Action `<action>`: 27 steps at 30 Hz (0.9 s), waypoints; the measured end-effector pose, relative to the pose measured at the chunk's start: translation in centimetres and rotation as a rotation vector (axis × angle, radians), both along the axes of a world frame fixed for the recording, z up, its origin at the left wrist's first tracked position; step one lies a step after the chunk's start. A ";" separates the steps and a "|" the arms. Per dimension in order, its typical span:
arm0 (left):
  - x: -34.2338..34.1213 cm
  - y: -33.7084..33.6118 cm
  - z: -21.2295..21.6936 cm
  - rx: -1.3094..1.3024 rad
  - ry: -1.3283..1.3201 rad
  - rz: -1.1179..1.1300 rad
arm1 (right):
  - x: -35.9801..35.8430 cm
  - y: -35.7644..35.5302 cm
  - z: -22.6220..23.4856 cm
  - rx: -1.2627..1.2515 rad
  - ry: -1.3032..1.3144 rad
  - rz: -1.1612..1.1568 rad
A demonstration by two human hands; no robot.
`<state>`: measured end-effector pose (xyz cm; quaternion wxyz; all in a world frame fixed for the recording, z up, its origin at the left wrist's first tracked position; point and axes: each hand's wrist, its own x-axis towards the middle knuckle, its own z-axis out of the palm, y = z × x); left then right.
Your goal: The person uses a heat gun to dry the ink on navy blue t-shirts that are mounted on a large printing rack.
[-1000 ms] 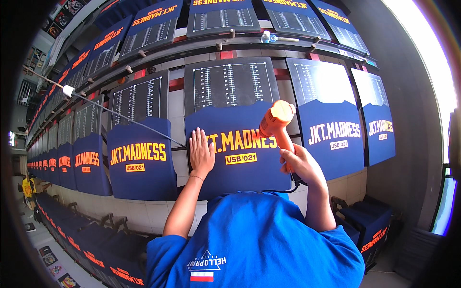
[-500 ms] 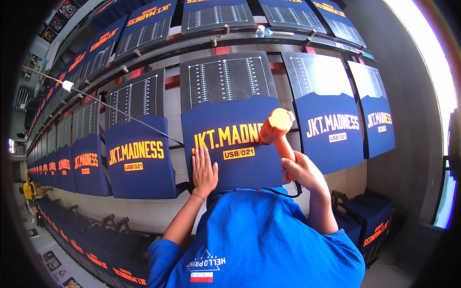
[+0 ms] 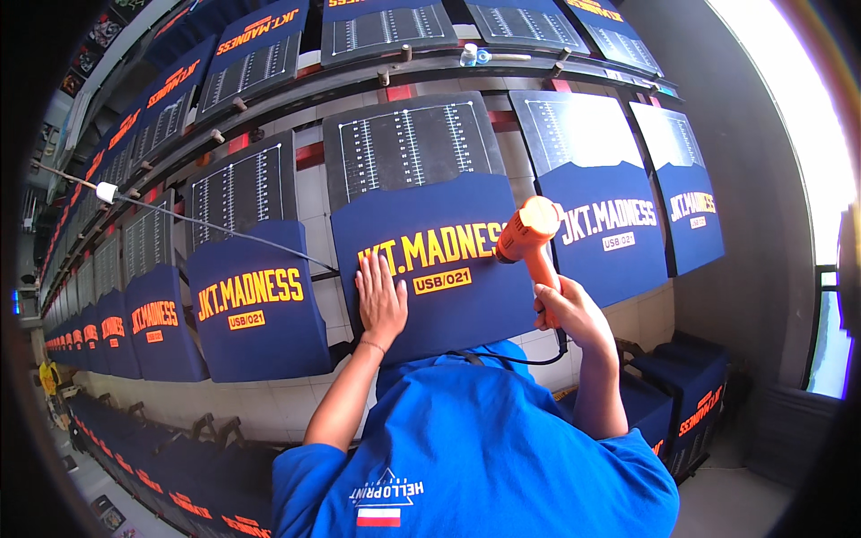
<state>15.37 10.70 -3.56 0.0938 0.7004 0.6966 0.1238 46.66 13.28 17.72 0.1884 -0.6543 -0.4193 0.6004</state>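
From where I watch, my left hand (image 3: pixel 381 300) lies flat and open, fingers spread, pressed on the navy shirt (image 3: pixel 435 264) stretched over the middle printing board (image 3: pixel 408 143), its fingertips just touching the start of the yellow-orange lettering. My right hand (image 3: pixel 574 314) is closed around the grip of an orange heat gun (image 3: pixel 529 235), held upright with the nozzle end raised near the right edge of the same shirt, beside the end of the lettering; whether the nozzle touches the fabric I cannot tell. A dark cable (image 3: pixel 507 359) loops from the gun down across the lower hem of the shirt. The shirt covers the lower part of the board, while the board's dark upper face with white ruled columns shows above it. To the left a neighbouring navy shirt (image 3: pixel 256 305) with the same kind of print hangs on its own board, and more of them run away in a long row toward the left rim. To the right another printed shirt (image 3: pixel 605 229) sits just beside the gun, with one more beyond it. A thin line with a small white plug (image 3: pixel 106 192) crosses the left boards. Below, my blue top (image 3: pixel 475 448) fills the lower middle of the view. A second row of boards (image 3: pixel 386 27) runs above.
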 end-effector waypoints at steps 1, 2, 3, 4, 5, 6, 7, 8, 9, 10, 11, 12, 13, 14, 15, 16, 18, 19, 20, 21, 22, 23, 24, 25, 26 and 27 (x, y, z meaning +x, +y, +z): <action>0.2 -1.4 0.2 -0.002 -0.036 -0.032 | -0.2 0.1 0.0 0.002 -0.004 0.003; 0.4 -2.5 0.3 -0.027 -0.035 -0.067 | -0.3 0.2 0.0 0.005 -0.009 0.005; 0.3 -3.4 0.5 -0.053 -0.032 -0.102 | -0.6 0.2 -0.1 0.006 -0.013 0.007; 0.2 -4.2 0.6 -0.080 -0.069 -0.128 | -0.8 0.2 0.0 0.018 -0.028 -0.004; 0.1 -4.1 0.5 -0.087 -0.066 -0.144 | -1.0 0.2 0.1 0.029 -0.042 -0.017; -0.3 -4.3 0.4 -0.098 -0.062 -0.157 | -1.3 0.0 0.2 0.036 -0.055 -0.027; -0.6 -4.4 0.3 -0.108 -0.057 -0.170 | -1.3 0.0 0.1 0.034 -0.066 -0.026; -0.9 -3.9 0.0 -0.073 -0.059 -0.167 | -1.3 -0.1 0.0 0.031 -0.078 -0.026; -1.3 -2.7 0.1 -0.065 -0.063 -0.156 | -1.3 0.4 -0.1 0.042 -0.085 -0.027; -1.7 -1.5 0.1 -0.042 -0.043 -0.127 | -1.1 0.6 -0.2 0.028 -0.042 -0.033; -2.1 0.0 0.1 -0.020 -0.025 -0.098 | -0.8 0.8 -0.2 0.013 0.002 -0.039; -2.5 1.6 0.2 -0.009 -0.011 -0.087 | -0.6 0.8 -0.2 -0.009 0.041 -0.045; -2.9 3.0 -0.2 0.001 0.010 -0.064 | -0.8 1.0 0.0 0.002 0.005 -0.043; -3.4 4.8 -0.6 0.040 0.024 -0.043 | -1.4 1.2 0.2 0.012 -0.030 -0.042; -3.8 6.3 -1.3 0.074 0.041 -0.025 | -1.7 1.3 0.2 0.016 -0.063 -0.043; -4.0 7.8 -1.4 0.088 0.045 -0.006 | -1.8 1.2 -0.1 0.033 -0.062 -0.050; -4.6 10.6 -1.9 0.114 0.056 0.025 | -1.5 1.9 -0.3 0.045 -0.012 -0.035; -4.8 11.7 -2.1 0.112 0.079 0.036 | -1.4 2.2 -0.3 0.054 0.012 -0.028; -5.1 12.4 -2.4 0.108 0.090 0.042 | -1.4 2.3 -0.5 0.043 0.035 -0.055; -5.1 13.0 -2.4 0.104 0.100 0.040 | -1.6 2.4 -0.6 0.049 0.013 -0.052; -4.9 13.0 -2.5 0.094 0.090 0.034 | -1.9 2.5 -0.7 0.056 -0.009 -0.047; -4.8 12.8 -2.5 0.084 0.082 0.029 | -2.1 2.6 -0.7 0.062 -0.030 -0.039; -4.7 12.7 -2.4 0.075 0.073 0.024 | -2.0 2.9 -0.7 0.060 -0.021 -0.044; -4.6 12.4 -2.3 0.070 0.082 0.008 | -2.0 3.1 -0.6 0.058 -0.012 -0.047; -4.6 11.8 -2.2 0.064 0.092 -0.007 | -2.0 3.4 -0.6 0.056 -0.002 -0.048; -4.3 11.1 -2.0 0.056 0.099 -0.024 | -2.1 3.5 -0.6 0.063 -0.017 -0.044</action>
